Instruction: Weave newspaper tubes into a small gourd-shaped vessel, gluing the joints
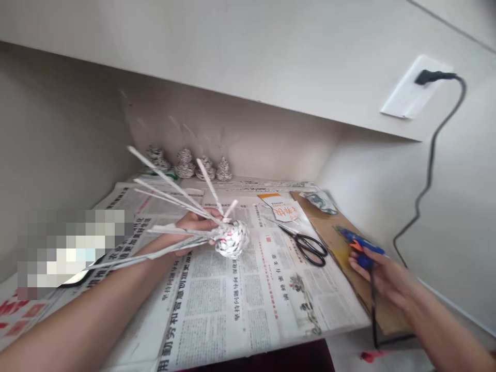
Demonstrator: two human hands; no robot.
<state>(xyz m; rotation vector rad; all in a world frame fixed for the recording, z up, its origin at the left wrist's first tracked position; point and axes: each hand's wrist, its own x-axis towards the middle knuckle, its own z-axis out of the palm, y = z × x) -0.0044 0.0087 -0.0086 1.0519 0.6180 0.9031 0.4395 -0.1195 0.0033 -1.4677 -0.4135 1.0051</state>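
My left hand (197, 225) is closed on a small ball woven from rolled newspaper strips (232, 238), held above the newspaper-covered table. Several long paper strips (166, 173) fan out from the ball to the left and upward. On the right, my right hand (372, 268) is wrapped round a blue glue gun (360, 242) with an orange trigger, over a piece of cardboard. A black cord runs down from the glue gun. Black-handled scissors (310, 248) lie on the newspaper between my hands.
Several woven paper gourd shapes (185, 164) stand along the back. Newspaper sheets (217, 310) cover the table, with a printed white-and-orange paper (282, 207) and cardboard (329, 227) at right. A power cord (430, 160) hangs from a wall socket (406, 98). A pixelated bright object (73, 258) lies left.
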